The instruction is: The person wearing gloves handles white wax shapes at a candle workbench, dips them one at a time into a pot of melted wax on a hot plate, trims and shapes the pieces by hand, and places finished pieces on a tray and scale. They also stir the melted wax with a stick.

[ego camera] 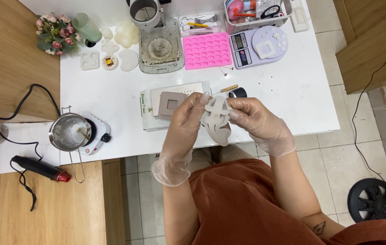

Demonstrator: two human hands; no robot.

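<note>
Both my hands wear clear thin gloves and hold a pale, whitish flexible mould (217, 119) over the front edge of the white table (293, 86). My left hand (185, 119) grips its left side with the fingers curled over the top. My right hand (257, 122) pinches its right side. The mould is bent between them. A beige square frame piece (171, 104) lies on a white flat block (156, 119) just behind my left hand.
A small electric hotplate with a metal pot (69, 131) stands at the left. A black and red heat gun (41, 168) lies on the wooden surface. At the back are a pink silicone mould (207, 50), a kitchen scale (259, 46), a grey tray (160, 47), white cast shapes and a flower bunch (56, 35).
</note>
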